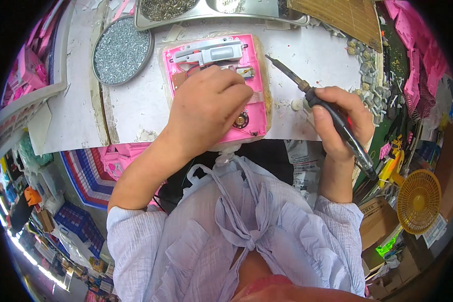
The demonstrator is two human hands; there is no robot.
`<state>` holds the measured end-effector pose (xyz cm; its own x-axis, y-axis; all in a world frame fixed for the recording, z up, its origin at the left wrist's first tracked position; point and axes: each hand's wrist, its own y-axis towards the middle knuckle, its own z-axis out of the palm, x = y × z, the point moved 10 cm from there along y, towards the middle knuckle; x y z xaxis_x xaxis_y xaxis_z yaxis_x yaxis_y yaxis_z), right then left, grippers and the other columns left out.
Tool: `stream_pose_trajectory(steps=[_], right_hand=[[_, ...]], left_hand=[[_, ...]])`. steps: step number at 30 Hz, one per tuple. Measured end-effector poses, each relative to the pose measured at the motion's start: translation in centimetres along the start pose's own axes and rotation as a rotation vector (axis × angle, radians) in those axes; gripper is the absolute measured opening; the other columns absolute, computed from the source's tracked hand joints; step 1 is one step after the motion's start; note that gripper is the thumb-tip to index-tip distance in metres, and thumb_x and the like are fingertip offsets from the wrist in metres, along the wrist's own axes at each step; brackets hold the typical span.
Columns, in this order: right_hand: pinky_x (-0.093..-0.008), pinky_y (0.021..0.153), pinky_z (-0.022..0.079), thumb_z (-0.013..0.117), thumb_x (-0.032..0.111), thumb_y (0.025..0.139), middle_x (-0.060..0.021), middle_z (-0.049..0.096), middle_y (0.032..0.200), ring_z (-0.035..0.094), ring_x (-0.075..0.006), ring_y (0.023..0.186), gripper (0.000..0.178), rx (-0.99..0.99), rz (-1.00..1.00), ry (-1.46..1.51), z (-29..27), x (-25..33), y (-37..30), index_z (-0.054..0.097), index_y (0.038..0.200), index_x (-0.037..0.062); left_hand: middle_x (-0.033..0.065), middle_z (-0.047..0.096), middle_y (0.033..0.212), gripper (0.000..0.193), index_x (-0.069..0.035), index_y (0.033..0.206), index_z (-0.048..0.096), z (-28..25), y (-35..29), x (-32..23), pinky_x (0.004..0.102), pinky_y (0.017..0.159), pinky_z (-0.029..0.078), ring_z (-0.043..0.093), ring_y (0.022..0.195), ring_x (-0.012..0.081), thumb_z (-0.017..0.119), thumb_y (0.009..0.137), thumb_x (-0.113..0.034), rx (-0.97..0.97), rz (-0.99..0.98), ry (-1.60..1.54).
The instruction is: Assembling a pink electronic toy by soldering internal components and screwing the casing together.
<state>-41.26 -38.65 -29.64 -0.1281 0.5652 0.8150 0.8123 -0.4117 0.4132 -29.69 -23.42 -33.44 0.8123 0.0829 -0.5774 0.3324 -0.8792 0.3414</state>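
Note:
A pink plastic casing [255,105] lies open on the worktable in front of me. Inside it are a grey-and-white battery-box-like part [219,53], a small motor-like part [245,72], thin wires and a round speaker [241,120]. My left hand [206,103] rests over the casing's middle with its fingers curled and pinched together. Whatever the fingertips hold is hidden beneath them. In my right hand [340,118] is a soldering iron [337,118] with a black handle. Its dark tip points up and left, just right of the casing and apart from it.
A round dish of small screws [123,50] stands at left. Behind the casing is a metal tray [221,11] with small parts. Small grey-white parts [370,75] lie along the right edge, beside cardboard [340,17]. A yellow fan [419,201] stands lower right.

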Motion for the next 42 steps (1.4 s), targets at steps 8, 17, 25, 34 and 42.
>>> stream_pose_trajectory(steps=[8, 17, 25, 34, 42], right_hand=[[-0.0298, 0.085, 0.056, 0.077, -0.007, 0.08, -0.0107, 0.069, 0.112, 0.07, -0.0167, 0.094, 0.056, 0.09, 0.143, 0.161, 6.1, -1.7, 0.0, 0.059, 0.132, 0.0022], [-0.027, 0.082, 0.057, 0.076, -0.009, 0.081, -0.0105, 0.067, 0.111, 0.07, -0.0145, 0.092, 0.057, 0.119, 0.079, 0.03, 8.8, -1.9, 0.9, 0.058, 0.133, 0.0007], [-0.0265, 0.061, 0.047, 0.078, 0.002, 0.08, -0.0117, 0.07, 0.088, 0.062, -0.0153, 0.069, 0.031, 0.024, 0.123, 0.206, 1.2, -0.5, -1.7, 0.068, 0.109, -0.0013], [-0.0307, 0.052, 0.036, 0.073, 0.005, 0.076, -0.0086, 0.061, 0.071, 0.051, -0.0176, 0.056, 0.021, 0.337, 0.011, 0.096, 2.6, 0.6, -3.6, 0.064, 0.094, -0.0023], [-0.0317, 0.053, 0.043, 0.076, 0.004, 0.071, -0.0038, 0.066, 0.069, 0.056, -0.0193, 0.055, 0.022, 0.334, 0.026, 0.099, 3.7, 0.8, -2.7, 0.069, 0.092, 0.006]], left_hand=[[0.002, 0.07, 0.083, 0.01, 0.001, 0.098, 0.072, 0.9, -1.3, 4.9, 0.0218, 0.064, 0.05, 0.061, 0.071, 0.0052, 0.074, 0.089, -0.002, 0.054, -0.535, -0.453], [0.0053, 0.067, 0.074, 0.008, 0.001, 0.094, 0.072, 1.1, -1.9, 5.6, 0.0257, 0.056, 0.046, 0.057, 0.061, 0.0092, 0.075, 0.086, -0.002, -0.014, -0.584, -0.564], [0.0115, 0.059, 0.099, 0.018, -0.002, 0.097, 0.067, 0.0, -1.1, 1.1, 0.0318, 0.073, 0.052, 0.065, 0.084, 0.0256, 0.073, 0.081, 0.004, 0.118, -0.1, -0.215], [0.0115, 0.058, 0.104, 0.021, -0.002, 0.094, 0.064, 0.6, -1.4, 0.4, 0.0358, 0.073, 0.054, 0.066, 0.087, 0.0267, 0.075, 0.077, 0.004, 0.099, -0.031, -0.146], [0.0113, 0.06, 0.105, 0.021, -0.003, 0.094, 0.064, 0.6, -1.4, 0.4, 0.036, 0.073, 0.055, 0.066, 0.087, 0.0277, 0.075, 0.078, 0.002, 0.099, -0.036, -0.103]])
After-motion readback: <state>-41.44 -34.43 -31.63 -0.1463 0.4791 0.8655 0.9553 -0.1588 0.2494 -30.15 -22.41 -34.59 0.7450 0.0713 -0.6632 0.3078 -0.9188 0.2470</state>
